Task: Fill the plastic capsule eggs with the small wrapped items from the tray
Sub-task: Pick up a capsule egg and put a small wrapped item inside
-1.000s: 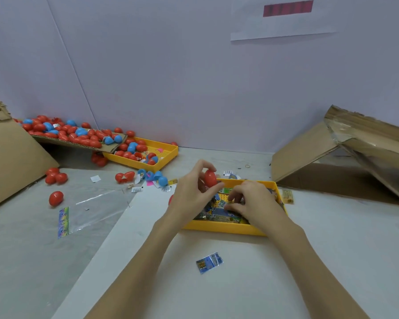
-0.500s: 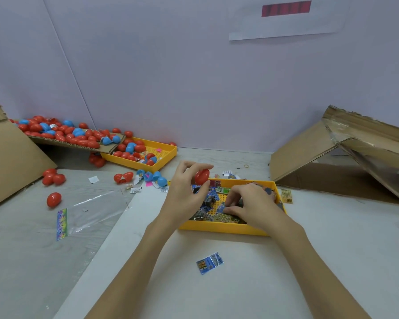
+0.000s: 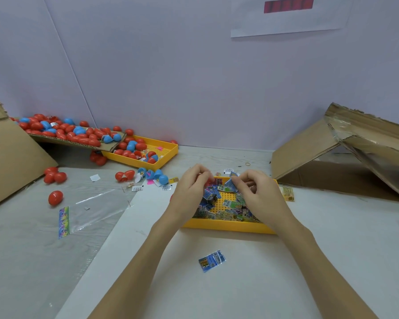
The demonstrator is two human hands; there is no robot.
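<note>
Left hand [image 3: 189, 187] grips red egg [image 3: 208, 183], right hand [image 3: 251, 189] pinches packet [image 3: 230, 186] over tray [image 3: 226, 226] at 12. Packet's light, crinkly, slippery; pinch its edge.

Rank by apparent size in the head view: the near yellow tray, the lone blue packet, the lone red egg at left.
1. near yellow tray
2. blue packet
3. red egg, unsure: it lies farther from the camera.

Tray of wrapped packets [image 3: 226, 226] sits directly before me, my left hand [image 3: 189, 192] and right hand [image 3: 256, 194] over it. One loose packet [image 3: 212, 260] lies nearer me. Second tray [image 3: 164, 157] far left, capsule eggs [image 3: 78, 134] behind it. Cardboard box [image 3: 346, 157] to my right.
</note>
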